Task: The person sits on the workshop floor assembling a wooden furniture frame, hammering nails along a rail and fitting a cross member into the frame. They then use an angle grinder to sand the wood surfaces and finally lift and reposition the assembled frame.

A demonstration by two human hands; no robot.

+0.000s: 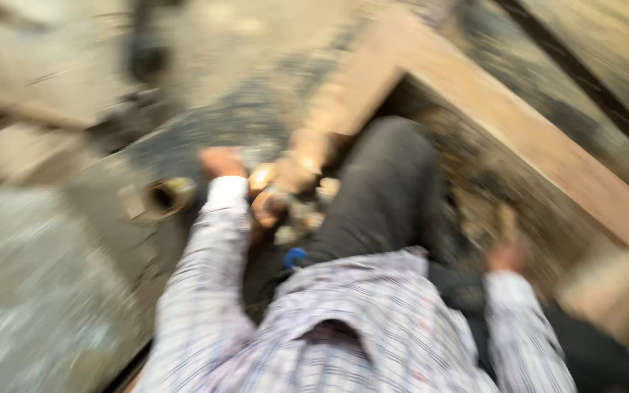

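Though the view is badly smeared, these notes hold:
Left hand [221, 161]: down on the dusty floor [30, 291], just beside a brass-coloured fitting [163, 196]; fingers' spread, I cannot tell.
Right hand [507, 256]: near the wooden frame [518, 131]; grip unclear.
Risk: my knee may knock the fitting, since I crouch close.
Hidden: small pieces by my knee, blurred.

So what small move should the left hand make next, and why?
Probably shift a little toward the brass-coloured tube. The left hand sits on the ground just beside its open end, apart from it, and nothing else lies as near. The right hand is far off by the wooden frame. The blur hides the fingers, so this is a guess.
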